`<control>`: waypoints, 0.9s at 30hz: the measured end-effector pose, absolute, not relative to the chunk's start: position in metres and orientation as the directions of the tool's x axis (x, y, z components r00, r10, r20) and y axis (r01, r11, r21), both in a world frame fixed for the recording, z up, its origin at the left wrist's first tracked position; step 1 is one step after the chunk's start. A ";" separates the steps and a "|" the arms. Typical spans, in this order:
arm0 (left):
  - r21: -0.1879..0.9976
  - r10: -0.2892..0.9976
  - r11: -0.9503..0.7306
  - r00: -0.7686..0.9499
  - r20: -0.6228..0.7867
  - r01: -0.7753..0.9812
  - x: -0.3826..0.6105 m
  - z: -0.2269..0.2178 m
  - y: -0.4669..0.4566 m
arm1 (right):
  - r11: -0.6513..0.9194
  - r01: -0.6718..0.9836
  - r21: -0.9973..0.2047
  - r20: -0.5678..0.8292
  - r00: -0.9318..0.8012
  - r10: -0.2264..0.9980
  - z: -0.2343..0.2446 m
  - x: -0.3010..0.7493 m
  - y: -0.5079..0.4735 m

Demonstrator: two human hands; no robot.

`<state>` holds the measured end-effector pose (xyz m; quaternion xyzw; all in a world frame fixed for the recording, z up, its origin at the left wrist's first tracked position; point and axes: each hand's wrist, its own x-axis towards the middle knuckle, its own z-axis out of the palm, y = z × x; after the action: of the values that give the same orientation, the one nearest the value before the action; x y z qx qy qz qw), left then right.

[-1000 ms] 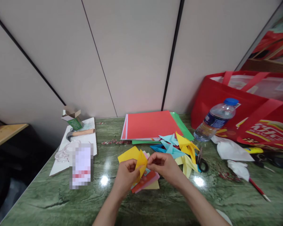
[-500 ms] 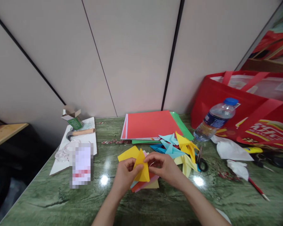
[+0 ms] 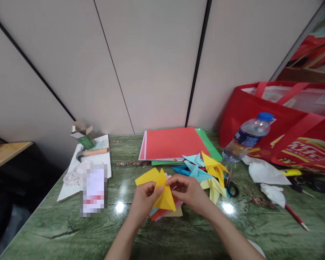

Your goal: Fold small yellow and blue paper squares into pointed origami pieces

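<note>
Held up between both hands is a folded piece of yellow origami paper [image 3: 165, 196], pointed at the top and wider below. My left hand [image 3: 145, 198] pinches it from the left, thumb on its front. The fingertips of my right hand [image 3: 188, 189] are closed on its right edge. Below it lies a small stack of coloured paper squares [image 3: 176, 213], partly hidden by the hands. A flat yellow sheet [image 3: 146, 177] shows behind my left hand. Right of my right hand sit several folded paper cranes [image 3: 197, 171] in blue, yellow and pale yellow.
Large red paper [image 3: 173, 142] lies by the wall. Scissors [image 3: 232, 187] rest beside the cranes. A water bottle [image 3: 246, 139] stands before a red bag [image 3: 292, 126]. Tissues [image 3: 265, 171] and a red pen [image 3: 296, 217] lie right. A hammer [image 3: 93, 153] and small box [image 3: 83, 136] are left.
The folded yellow paper has spread wider at its lower right, where a flap now sticks out further. Both hands stay in nearly the same place.
</note>
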<state>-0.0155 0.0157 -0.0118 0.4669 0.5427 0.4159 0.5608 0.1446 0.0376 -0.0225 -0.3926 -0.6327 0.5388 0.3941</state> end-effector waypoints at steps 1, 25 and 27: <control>0.975 0.973 0.217 0.066 -0.220 0.043 -0.016 -0.012 0.015 | 0.112 0.073 -0.991 0.076 -0.381 0.921 -0.023 0.145 0.038; 0.973 0.968 0.230 0.102 -0.231 0.016 -0.011 -0.002 0.012 | 0.019 -0.016 -1.000 0.023 -0.378 0.925 -0.021 0.143 0.037; 0.971 0.965 0.240 0.114 -0.237 -0.010 -0.011 -0.003 0.012 | -0.006 -0.048 -0.999 0.012 -0.370 0.929 -0.022 0.143 0.037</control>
<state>-0.0109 0.0123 -0.0033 0.4575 0.5220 0.4132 0.5895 0.1431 0.0374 -0.0218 -0.3838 -0.5738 0.5965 0.4093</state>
